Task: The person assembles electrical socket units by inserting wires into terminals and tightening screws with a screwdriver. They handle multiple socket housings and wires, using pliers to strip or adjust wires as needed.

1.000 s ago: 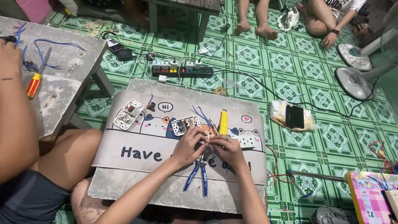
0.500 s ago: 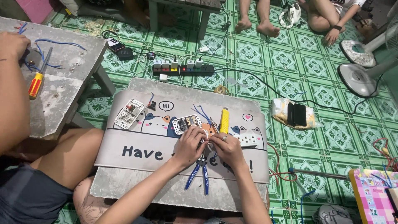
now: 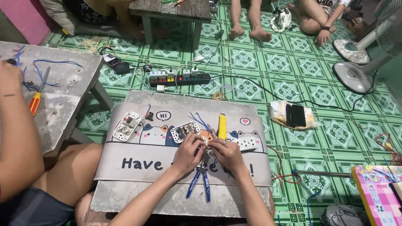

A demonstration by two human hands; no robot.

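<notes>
Hands meeting mid-mat: left hand and right hand both pinching small white part between fingertips, over grey cat-print mat on tabletop; blue-handled pliers lying just below, yellow utility knife beside.

A dark phone screen lies on what looks like a crinkled clear packet on the green floor.
</notes>
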